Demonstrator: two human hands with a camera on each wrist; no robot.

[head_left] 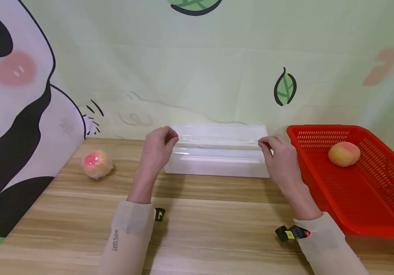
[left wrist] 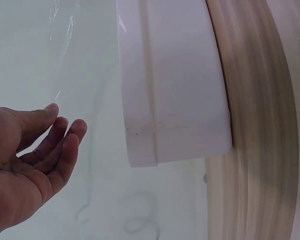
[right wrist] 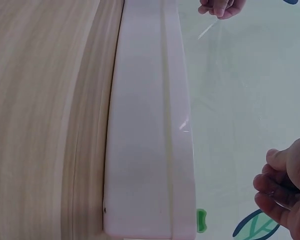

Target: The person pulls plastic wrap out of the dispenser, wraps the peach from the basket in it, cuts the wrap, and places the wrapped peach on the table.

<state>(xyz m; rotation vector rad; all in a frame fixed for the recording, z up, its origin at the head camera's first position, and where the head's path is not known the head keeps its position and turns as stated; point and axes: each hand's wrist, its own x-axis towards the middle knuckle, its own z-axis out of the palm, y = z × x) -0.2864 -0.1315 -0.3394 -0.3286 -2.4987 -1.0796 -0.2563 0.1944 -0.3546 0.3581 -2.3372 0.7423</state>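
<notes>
A long white cling film dispenser sits on the wooden table against the backdrop. Thin, clear cling film stretches above it between both hands, seen mainly by its glints and creases. My left hand pinches one corner of the film between thumb and fingers, over the dispenser's left end. At the right end, the other corner is pinched by my right hand. In the left wrist view the left fingertips stand apart from the dispenser's body, with the film running up from them.
On the left of the table lies a peach in shiny clear wrap. A red plastic basket stands close beside my right forearm, with an unwrapped peach inside. Behind everything hangs a printed backdrop with a panda.
</notes>
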